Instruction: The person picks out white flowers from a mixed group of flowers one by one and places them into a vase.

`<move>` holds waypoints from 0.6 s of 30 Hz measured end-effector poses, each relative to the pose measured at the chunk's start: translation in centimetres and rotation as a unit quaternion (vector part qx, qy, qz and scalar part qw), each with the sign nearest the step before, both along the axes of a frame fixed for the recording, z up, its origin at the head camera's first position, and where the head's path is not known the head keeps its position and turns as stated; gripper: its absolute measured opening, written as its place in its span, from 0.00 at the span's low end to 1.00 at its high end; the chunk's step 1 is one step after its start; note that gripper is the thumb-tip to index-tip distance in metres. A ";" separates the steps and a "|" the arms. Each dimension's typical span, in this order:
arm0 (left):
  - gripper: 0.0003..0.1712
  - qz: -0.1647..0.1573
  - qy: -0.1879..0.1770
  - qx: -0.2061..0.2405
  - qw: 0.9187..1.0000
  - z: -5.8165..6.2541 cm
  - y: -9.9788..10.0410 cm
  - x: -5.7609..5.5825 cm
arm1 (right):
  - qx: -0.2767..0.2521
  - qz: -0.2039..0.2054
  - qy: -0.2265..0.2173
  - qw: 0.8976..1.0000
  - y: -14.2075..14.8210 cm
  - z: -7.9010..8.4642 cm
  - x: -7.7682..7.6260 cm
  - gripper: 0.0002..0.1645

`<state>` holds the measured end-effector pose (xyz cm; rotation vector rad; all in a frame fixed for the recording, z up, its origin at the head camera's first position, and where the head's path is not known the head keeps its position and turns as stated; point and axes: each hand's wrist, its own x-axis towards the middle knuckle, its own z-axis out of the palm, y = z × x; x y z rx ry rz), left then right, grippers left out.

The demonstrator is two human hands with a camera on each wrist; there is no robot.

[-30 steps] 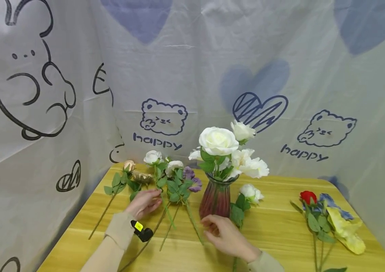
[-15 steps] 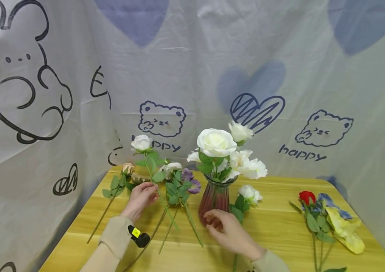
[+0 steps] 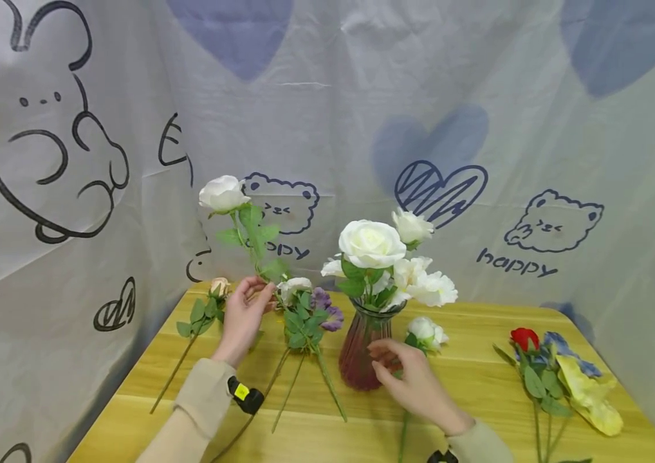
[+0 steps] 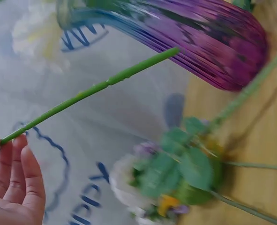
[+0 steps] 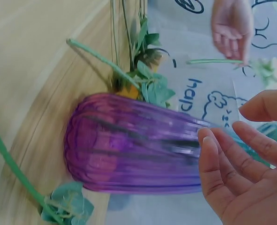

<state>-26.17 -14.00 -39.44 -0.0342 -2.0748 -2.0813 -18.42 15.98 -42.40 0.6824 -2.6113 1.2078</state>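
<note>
My left hand (image 3: 244, 315) pinches the green stem (image 4: 105, 84) of a white rose (image 3: 223, 194), raised above the table's left part. The stem's cut end sticks out of the fingers toward the vase in the left wrist view. A ribbed purple glass vase (image 3: 362, 350) stands upright at mid-table with several white flowers (image 3: 371, 244) in it. My right hand (image 3: 414, 379) is in front of the vase's right side, its fingers loosely bent and nothing between them. In the right wrist view the fingers (image 5: 213, 178) overlap the vase (image 5: 133, 145); whether they touch it I cannot tell.
Left of the vase lie a white flower (image 3: 295, 289), a purple flower (image 3: 327, 308) and a peach rose (image 3: 220, 286). Another white flower (image 3: 427, 332) lies behind my right hand. Far right are a red rose (image 3: 525, 338), a blue flower (image 3: 571, 354) and a yellow flower (image 3: 588, 395).
My left hand has lifted the white rose from among the lying flowers, up and slightly left. My right hand has shifted a little to the right and up, across the vase's front.
</note>
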 end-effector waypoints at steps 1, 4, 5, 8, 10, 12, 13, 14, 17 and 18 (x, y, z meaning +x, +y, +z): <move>0.16 0.001 0.017 0.002 1.000 0.6 0.2 0.1 | 0.000 -0.005 0.002 1.000 0.2 0.0 0.0 0.14; 0.15 0.006 0.068 0.008 0.998 2.5 0.9 0.4 | 0.001 -0.019 0.002 1.000 0.6 -0.1 -0.1 0.14; 0.14 0.009 0.084 0.008 0.996 3.1 1.2 0.5 | 0.001 -0.022 0.001 1.000 0.7 -0.1 -0.2 0.14; 0.13 0.014 0.132 0.010 0.991 5.0 1.8 0.7 | 0.000 -0.027 0.000 1.000 0.9 -0.1 -0.2 0.14; 0.13 0.018 0.161 0.011 0.987 6.1 2.1 0.9 | -0.002 -0.030 -0.005 1.000 1.1 0.0 -0.2 0.14; 0.12 0.021 0.191 0.015 0.981 7.1 2.4 1.0 | -0.004 -0.035 -0.008 0.999 1.3 0.0 -0.2 0.15; 0.12 0.023 0.202 0.016 0.979 7.5 2.5 1.1 | -0.004 -0.040 -0.010 0.999 1.4 0.0 -0.2 0.15; 0.12 0.024 0.214 0.018 0.976 7.9 2.6 1.1 | -0.004 -0.043 -0.011 0.999 1.5 0.0 -0.2 0.15; 0.09 0.029 0.246 0.023 0.969 8.8 3.0 1.3 | -0.004 -0.056 -0.012 0.998 1.9 0.0 -0.4 0.15; 0.08 0.030 0.254 0.024 0.967 9.1 3.1 1.4 | -0.004 -0.058 -0.012 0.998 2.1 0.0 -0.5 0.15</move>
